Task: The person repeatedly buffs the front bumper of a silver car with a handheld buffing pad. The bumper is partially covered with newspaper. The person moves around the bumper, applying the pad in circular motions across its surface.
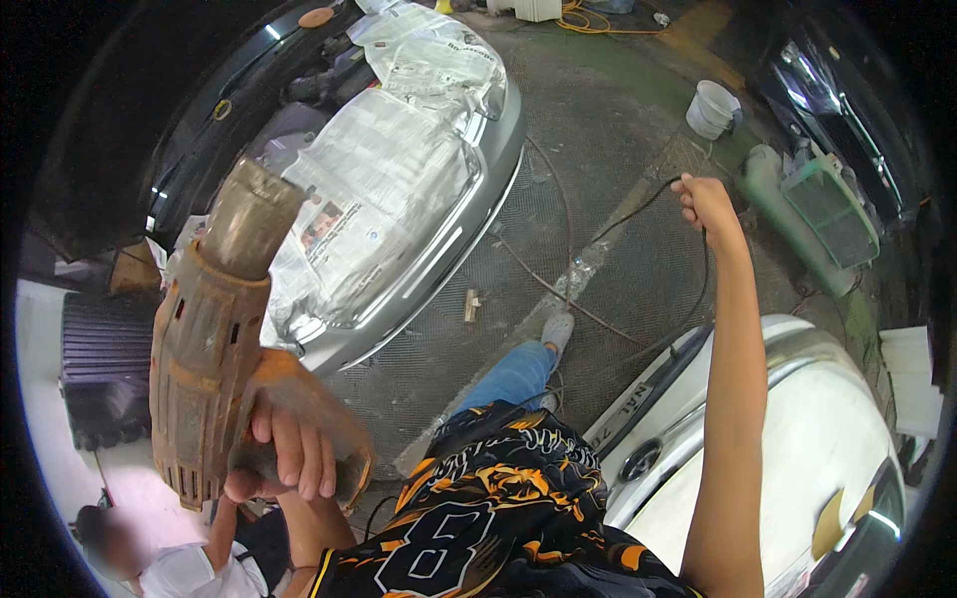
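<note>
My left hand is wrapped round the handle of a worn, rusty-brown heat gun. Its metal nozzle points up and away from me. My right arm reaches out to the right, and my right hand is closed on a thin black cord. On one side of the hand the cord runs down to the floor; on the other it hangs in a loop toward the white car. To the left, near the heat gun, stands a silver car front whose top is covered with newspaper sheets.
A white car is close at the right. Hoses lie across the dark floor. Farther off are a white bucket and a green mesh-fronted unit. A person in a white shirt sits at the lower left.
</note>
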Demonstrator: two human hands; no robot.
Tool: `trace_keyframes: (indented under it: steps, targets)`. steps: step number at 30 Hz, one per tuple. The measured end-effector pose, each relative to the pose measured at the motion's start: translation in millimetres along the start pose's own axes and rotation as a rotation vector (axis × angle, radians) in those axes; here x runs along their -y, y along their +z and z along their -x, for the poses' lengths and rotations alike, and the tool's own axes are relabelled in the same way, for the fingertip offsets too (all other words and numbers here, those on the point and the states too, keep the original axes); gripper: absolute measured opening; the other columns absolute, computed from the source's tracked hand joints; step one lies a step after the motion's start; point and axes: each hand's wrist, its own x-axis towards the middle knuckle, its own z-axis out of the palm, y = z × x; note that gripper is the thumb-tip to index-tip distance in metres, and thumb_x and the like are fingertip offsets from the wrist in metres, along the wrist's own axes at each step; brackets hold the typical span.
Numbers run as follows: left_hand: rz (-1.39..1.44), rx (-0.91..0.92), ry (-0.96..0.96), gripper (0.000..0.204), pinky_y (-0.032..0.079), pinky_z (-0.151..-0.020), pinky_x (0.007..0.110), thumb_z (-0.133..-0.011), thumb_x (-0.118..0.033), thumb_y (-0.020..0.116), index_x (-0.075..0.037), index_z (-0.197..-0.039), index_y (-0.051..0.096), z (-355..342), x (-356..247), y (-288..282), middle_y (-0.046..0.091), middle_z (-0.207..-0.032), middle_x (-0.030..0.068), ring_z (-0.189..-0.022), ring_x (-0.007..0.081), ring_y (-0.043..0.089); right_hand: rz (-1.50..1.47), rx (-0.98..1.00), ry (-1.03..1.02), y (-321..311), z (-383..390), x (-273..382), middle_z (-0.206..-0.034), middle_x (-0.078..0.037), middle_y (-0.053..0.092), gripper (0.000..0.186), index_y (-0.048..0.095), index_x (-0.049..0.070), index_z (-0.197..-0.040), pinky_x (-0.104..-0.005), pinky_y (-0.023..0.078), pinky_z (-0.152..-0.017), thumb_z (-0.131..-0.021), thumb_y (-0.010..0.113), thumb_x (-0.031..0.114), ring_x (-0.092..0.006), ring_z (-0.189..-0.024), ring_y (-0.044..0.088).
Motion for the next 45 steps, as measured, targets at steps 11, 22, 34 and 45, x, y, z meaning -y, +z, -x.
trace_keyframes:
  steps: [11, 22, 34, 45]
  targets:
    - [0.062, -0.019, 0.091, 0.049, 0.054, -0.05, 0.031, -0.094, -0.038, 0.069, -0.003, -0.112, 0.04, -236.3, 136.2, -48.9, 0.055, -0.071, 0.005, -0.057, 0.0186, 0.06, -0.311, 0.08, 0.23, -77.4, -101.8, -59.3, -0.111, -0.007, 0.067, 0.047, 0.052, 0.004, -0.138, -0.0301, 0.053, -0.069, -0.095, 0.064, 0.019, -0.0142, -0.088, 0.063]
    - [-0.077, -0.361, 0.01, 0.043, 0.05, -0.058, 0.037, -0.083, -0.027, 0.07, 0.0, -0.11, 0.051, -267.2, 176.5, -75.0, 0.054, -0.075, 0.007, -0.061, 0.0187, 0.056, 0.416, 0.338, -0.271, -67.2, -164.0, -114.7, -0.113, -0.009, 0.069, 0.031, 0.07, 0.006, -0.113, -0.0311, 0.051, -0.084, -0.082, 0.077, 0.012, -0.0193, -0.093, 0.065]
    - [-0.337, -1.272, -0.02, 0.023, 0.043, -0.057, 0.033, -0.084, -0.014, 0.066, -0.004, -0.101, 0.054, -200.9, 207.0, -93.8, 0.049, -0.072, 0.0041, -0.06, 0.0149, 0.048, 0.395, 1.213, 0.03, -65.6, -196.7, -58.5, -0.115, -0.006, 0.069, 0.028, 0.076, 0.007, -0.099, -0.0346, 0.045, -0.095, -0.085, 0.079, 0.032, -0.0191, -0.109, 0.06]
    - [-0.462, -1.803, 0.374, 0.012, 0.042, -0.055, 0.029, -0.092, -0.015, 0.064, -0.007, -0.088, 0.055, -243.7, 351.8, -130.7, 0.049, -0.071, 0.0001, -0.06, 0.0123, 0.048, 0.459, 1.953, -0.087, -92.1, -358.2, -61.2, -0.117, -0.003, 0.063, 0.043, 0.074, 0.009, -0.111, -0.0319, 0.043, -0.092, -0.079, 0.084, 0.035, -0.0166, -0.109, 0.055]
